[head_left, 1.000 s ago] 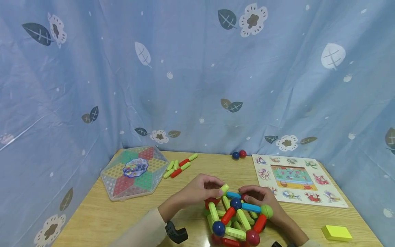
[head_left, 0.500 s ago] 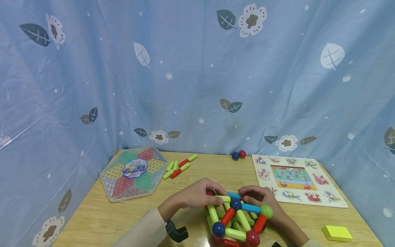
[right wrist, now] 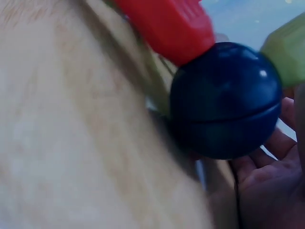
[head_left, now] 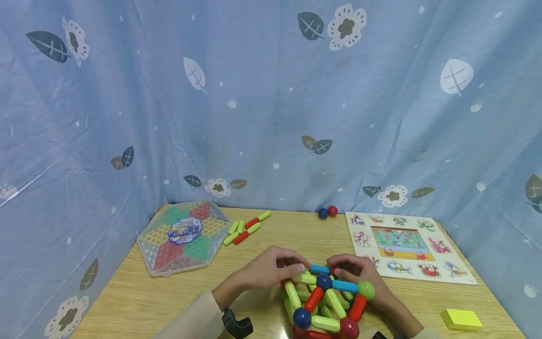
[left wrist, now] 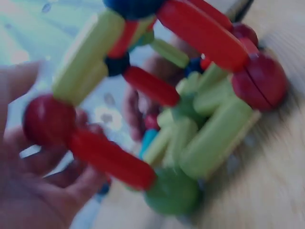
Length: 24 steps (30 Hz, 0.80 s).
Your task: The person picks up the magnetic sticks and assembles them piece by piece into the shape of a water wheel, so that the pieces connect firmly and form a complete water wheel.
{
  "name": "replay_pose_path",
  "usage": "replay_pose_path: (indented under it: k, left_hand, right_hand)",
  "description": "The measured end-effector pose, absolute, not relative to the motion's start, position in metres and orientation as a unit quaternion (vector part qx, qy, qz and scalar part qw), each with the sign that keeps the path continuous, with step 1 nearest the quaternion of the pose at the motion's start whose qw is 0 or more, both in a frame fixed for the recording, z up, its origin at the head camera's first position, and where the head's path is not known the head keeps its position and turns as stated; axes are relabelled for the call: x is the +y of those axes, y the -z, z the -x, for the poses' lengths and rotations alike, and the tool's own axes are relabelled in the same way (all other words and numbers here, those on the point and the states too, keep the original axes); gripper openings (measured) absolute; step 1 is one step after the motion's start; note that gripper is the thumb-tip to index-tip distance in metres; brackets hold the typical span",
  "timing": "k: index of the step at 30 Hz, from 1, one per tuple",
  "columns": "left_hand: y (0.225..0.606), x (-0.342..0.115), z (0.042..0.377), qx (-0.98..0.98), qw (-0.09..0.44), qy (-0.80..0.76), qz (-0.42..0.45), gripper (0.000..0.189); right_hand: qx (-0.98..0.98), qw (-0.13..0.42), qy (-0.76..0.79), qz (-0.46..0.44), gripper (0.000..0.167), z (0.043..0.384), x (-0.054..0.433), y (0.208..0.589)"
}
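A frame of magnetic rods and balls (head_left: 313, 299) stands on the table between both hands. My left hand (head_left: 266, 269) is at its upper left corner, thumb and fingers loosely bent beside a red ball (left wrist: 50, 120). From that ball a yellow-green rod (head_left: 306, 278) runs to a blue ball (head_left: 324, 281) on top. My right hand (head_left: 365, 275) holds the frame's far side, thumb and fingers about a red ball (head_left: 334, 271) at the end of a blue rod (head_left: 319, 269). A low blue ball (right wrist: 226, 100) and red rod (right wrist: 171, 26) fill the right wrist view.
Several loose yellow-green and red rods (head_left: 247, 233) lie at the back left, near a hexagonal checkers board (head_left: 182, 238). Two loose balls (head_left: 323, 213) sit at the back edge. At right are a picture puzzle board (head_left: 360, 223) and a yellow block (head_left: 461, 319).
The yellow-green rod in my left hand has tipped from slanting up to lying between the red and blue balls. My left fingers have come off it. The right hand keeps its hold.
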<state>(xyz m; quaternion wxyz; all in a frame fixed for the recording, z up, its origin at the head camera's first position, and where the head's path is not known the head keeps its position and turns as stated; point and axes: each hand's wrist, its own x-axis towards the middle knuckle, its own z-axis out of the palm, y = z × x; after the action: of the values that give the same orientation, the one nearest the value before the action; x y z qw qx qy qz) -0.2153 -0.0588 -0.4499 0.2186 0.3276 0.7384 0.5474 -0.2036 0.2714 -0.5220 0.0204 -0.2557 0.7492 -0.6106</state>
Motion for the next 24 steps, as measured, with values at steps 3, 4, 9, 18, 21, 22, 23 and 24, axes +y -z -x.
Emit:
replay_pose_path:
  k: [3, 4, 9, 18, 21, 22, 23, 24]
  left_hand:
    - [0.462, -0.066, 0.218, 0.757, 0.169, -0.58, -0.248, 0.034]
    - [0.466, -0.068, 0.219, 0.764, 0.162, -0.584, -0.222, 0.031]
    - [0.485, -0.078, 0.221, 0.819, 0.187, -0.507, -0.193, 0.012]
    - [0.482, -0.067, 0.225, 0.868, 0.186, -0.383, -0.257, 0.025]
    - [0.479, -0.061, 0.226, 0.872, 0.201, -0.365, -0.256, 0.009]
    - [0.478, -0.06, 0.227, 0.873, 0.204, -0.361, -0.256, 0.005]
    - [0.478, -0.059, 0.227, 0.875, 0.207, -0.357, -0.254, 0.007]
    - [0.478, -0.058, 0.227, 0.876, 0.208, -0.354, -0.254, 0.012]
  right_hand:
    - [0.794, 0.021, 0.565, 0.225, 0.027, 0.201, 0.276, 0.512]
    - [0.815, 0.024, 0.538, 0.212, 0.027, 0.201, 0.279, 0.506]
    - [0.885, 0.12, 0.407, 0.192, 0.017, 0.196, 0.302, 0.472]
    - [0.851, 0.225, 0.398, 0.26, 0.01, 0.19, 0.298, 0.466]
    - [0.85, 0.233, 0.408, 0.239, 0.009, 0.189, 0.292, 0.467]
    - [0.852, 0.233, 0.406, 0.233, 0.008, 0.188, 0.291, 0.468]
    - [0.853, 0.236, 0.406, 0.227, 0.008, 0.188, 0.29, 0.468]
    - [0.855, 0.238, 0.404, 0.222, 0.008, 0.188, 0.289, 0.468]
